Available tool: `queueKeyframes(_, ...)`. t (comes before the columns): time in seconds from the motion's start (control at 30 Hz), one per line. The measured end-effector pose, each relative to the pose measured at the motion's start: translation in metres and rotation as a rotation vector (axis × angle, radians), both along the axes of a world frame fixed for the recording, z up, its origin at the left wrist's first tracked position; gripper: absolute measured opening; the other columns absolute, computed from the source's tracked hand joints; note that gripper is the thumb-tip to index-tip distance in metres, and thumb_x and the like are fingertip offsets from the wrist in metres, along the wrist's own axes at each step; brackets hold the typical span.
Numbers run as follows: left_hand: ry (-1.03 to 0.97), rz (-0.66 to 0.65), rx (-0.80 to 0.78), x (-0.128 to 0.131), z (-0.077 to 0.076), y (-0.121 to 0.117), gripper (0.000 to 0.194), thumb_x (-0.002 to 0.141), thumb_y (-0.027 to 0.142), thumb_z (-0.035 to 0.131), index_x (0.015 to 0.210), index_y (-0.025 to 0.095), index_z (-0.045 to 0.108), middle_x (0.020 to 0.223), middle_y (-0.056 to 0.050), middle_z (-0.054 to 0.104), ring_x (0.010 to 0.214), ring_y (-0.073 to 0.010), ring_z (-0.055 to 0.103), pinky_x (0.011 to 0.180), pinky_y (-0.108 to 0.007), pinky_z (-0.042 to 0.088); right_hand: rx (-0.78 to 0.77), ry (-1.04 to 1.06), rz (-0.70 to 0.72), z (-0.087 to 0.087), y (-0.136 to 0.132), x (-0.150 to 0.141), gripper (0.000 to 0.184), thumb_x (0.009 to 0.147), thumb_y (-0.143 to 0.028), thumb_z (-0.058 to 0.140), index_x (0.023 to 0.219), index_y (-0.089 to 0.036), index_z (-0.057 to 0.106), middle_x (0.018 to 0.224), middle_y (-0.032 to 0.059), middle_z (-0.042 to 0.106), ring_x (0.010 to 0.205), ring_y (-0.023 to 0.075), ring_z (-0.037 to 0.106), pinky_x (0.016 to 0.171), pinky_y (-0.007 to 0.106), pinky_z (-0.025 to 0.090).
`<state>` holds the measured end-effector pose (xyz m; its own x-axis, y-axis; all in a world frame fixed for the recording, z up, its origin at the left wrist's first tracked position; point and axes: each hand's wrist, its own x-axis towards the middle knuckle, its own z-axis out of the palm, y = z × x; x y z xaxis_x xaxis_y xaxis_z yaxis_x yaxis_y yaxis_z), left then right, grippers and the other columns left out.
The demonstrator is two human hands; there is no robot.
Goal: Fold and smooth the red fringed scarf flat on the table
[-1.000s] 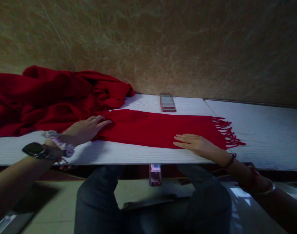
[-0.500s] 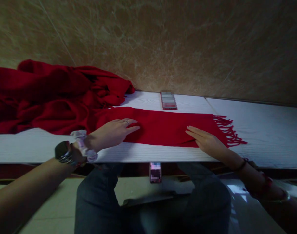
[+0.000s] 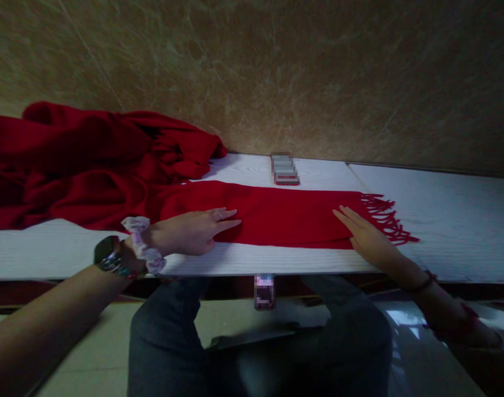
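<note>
A red scarf (image 3: 280, 215) lies along the white table. Its right part is a flat, smooth strip ending in a fringe, while the left part is heaped in loose folds. My left hand (image 3: 194, 229) rests on the strip near the folds, fingers stretched out. Close to the fringed end, my right hand (image 3: 365, 234) lies flat on the scarf with its fingers extended. Neither hand grips the cloth. A watch, beads and a pale scrunchie circle my left wrist.
Between the scarf and the brown marble wall (image 3: 301, 77) lies a small blurred-out rectangular object (image 3: 284, 169). Another blurred-out object (image 3: 264, 292) shows below the table's front edge, between my knees. The white table (image 3: 454, 220) runs on to the right.
My right hand has slid rightward along the scarf toward the fringe. My left hand has shifted only slightly, staying on the cloth.
</note>
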<state>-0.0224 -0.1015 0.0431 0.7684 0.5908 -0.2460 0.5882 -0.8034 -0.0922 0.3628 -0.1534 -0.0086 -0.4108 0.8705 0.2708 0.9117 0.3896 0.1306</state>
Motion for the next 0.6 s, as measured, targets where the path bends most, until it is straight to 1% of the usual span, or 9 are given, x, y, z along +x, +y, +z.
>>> queueKeyframes(0.1,-0.013,0.006,0.003,0.000,-0.002,0.002,0.067,0.069,0.001,0.039,0.133,0.020,0.032,0.140,-0.007,0.028,0.126,-0.0198,0.029,0.099,-0.031,0.031,-0.005,-0.005,-0.022,-0.001,0.000,0.009,0.072,0.064,0.004,0.034,0.134,-0.013,0.027,0.138,0.0099,0.035,0.126,0.0204,0.029,0.103,0.036,0.032)
queueKeyframes(0.17,-0.046,0.007,0.010,0.000,-0.005,0.004,0.067,0.069,-0.003,0.035,0.132,0.021,0.034,0.139,-0.004,0.030,0.126,-0.0174,0.031,0.098,-0.029,0.033,-0.003,-0.016,-0.014,-0.003,0.000,0.016,0.073,0.064,0.004,0.034,0.135,-0.013,0.026,0.136,0.0103,0.037,0.125,0.0202,0.030,0.101,0.036,0.034)
queueKeyframes(0.23,-0.073,0.010,0.017,0.000,-0.007,0.007,0.063,0.072,-0.002,0.034,0.130,0.021,0.036,0.138,-0.004,0.034,0.123,-0.0160,0.034,0.098,-0.028,0.034,-0.006,-0.021,0.000,-0.004,0.000,0.022,0.072,0.064,0.004,0.033,0.134,-0.012,0.027,0.133,0.0104,0.041,0.123,0.0196,0.035,0.100,0.034,0.036)
queueKeyframes(0.3,-0.099,0.011,0.037,0.001,-0.009,0.008,0.051,0.078,0.006,0.036,0.127,0.020,0.042,0.135,-0.005,0.037,0.121,-0.0167,0.037,0.098,-0.029,0.034,-0.018,-0.014,0.020,-0.004,0.000,0.025,0.072,0.064,0.004,0.032,0.134,-0.013,0.028,0.131,0.0094,0.044,0.120,0.0186,0.038,0.099,0.034,0.037)
queueKeyframes(0.37,-0.130,0.001,0.067,0.004,-0.009,0.008,0.040,0.083,0.017,0.040,0.122,0.018,0.048,0.133,-0.007,0.040,0.121,-0.0192,0.037,0.099,-0.031,0.033,-0.027,0.004,0.024,-0.002,0.000,0.026,0.070,0.065,0.003,0.031,0.133,-0.013,0.031,0.129,0.0084,0.047,0.118,0.0178,0.042,0.099,0.033,0.038)
queueKeyframes(0.4,-0.143,-0.007,0.078,0.006,-0.008,0.008,0.037,0.084,0.023,0.042,0.120,0.017,0.050,0.133,-0.008,0.040,0.120,-0.0205,0.038,0.099,-0.032,0.033,-0.031,0.014,0.022,-0.001,0.000,0.026,0.069,0.065,0.003,0.031,0.132,-0.013,0.033,0.128,0.0083,0.048,0.117,0.0175,0.043,0.099,0.033,0.038)
queueKeyframes(0.5,-0.161,-0.021,0.082,0.011,-0.006,0.007,0.040,0.082,0.034,0.047,0.116,0.014,0.053,0.130,-0.011,0.042,0.115,-0.0220,0.042,0.097,-0.032,0.035,-0.060,0.028,0.043,0.002,0.000,0.026,0.062,0.068,0.001,0.031,0.127,-0.011,0.041,0.126,0.0090,0.050,0.117,0.0173,0.044,0.099,0.033,0.037)
queueKeyframes(0.6,-0.182,-0.039,0.086,0.016,-0.002,0.007,0.039,0.080,0.038,0.050,0.110,0.013,0.057,0.125,-0.011,0.045,0.110,-0.0213,0.046,0.095,-0.030,0.036,-0.072,0.028,0.086,0.001,-0.001,0.028,0.059,0.071,-0.001,0.031,0.128,-0.014,0.041,0.129,0.0076,0.047,0.120,0.0171,0.040,0.100,0.035,0.036)
